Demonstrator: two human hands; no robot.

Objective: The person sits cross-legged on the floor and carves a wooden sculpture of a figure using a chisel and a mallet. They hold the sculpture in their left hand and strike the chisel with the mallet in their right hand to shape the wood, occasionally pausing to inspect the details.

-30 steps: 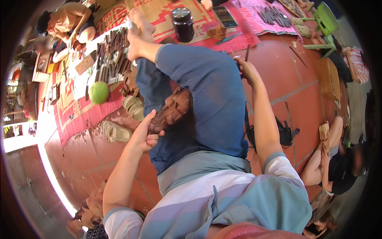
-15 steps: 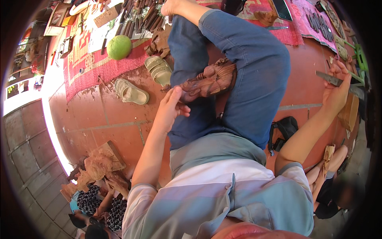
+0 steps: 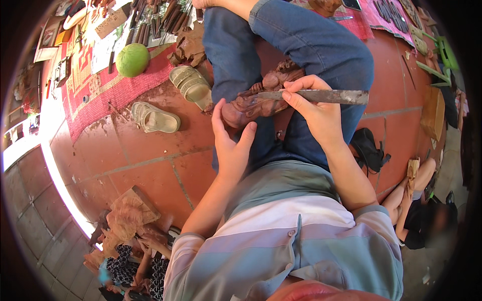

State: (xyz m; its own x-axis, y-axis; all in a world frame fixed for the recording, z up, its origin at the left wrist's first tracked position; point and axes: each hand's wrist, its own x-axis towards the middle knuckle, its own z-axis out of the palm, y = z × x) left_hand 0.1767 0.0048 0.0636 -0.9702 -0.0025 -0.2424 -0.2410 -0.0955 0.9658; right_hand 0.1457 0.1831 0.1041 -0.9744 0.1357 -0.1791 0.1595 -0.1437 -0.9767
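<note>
Between my bent knees, in blue trousers, rests a reddish-brown wood carving (image 3: 246,109) with rounded, figure-like shapes. My left hand (image 3: 232,148) cups its rounded near-left end, fingers on one side and thumb on the other. A flat grey metal carving blade (image 3: 334,96) is pinched in my right hand (image 3: 316,108). The blade's narrow end points left and lies over the carving's surface; whether it touches the wood I cannot tell. Its broad end sticks out to the right, past my fingers.
Green sandals (image 3: 193,86) and a round green fruit (image 3: 132,60) lie left of my legs. Beyond are many carving tools (image 3: 163,20) on a red mat (image 3: 100,105). A black bag (image 3: 369,148) and a wood block (image 3: 433,113) are at right. Other people sit at both lower sides.
My right hand has swung in from the far right, bringing the blade over the carving. My left hand has moved closer around the carving's end.
</note>
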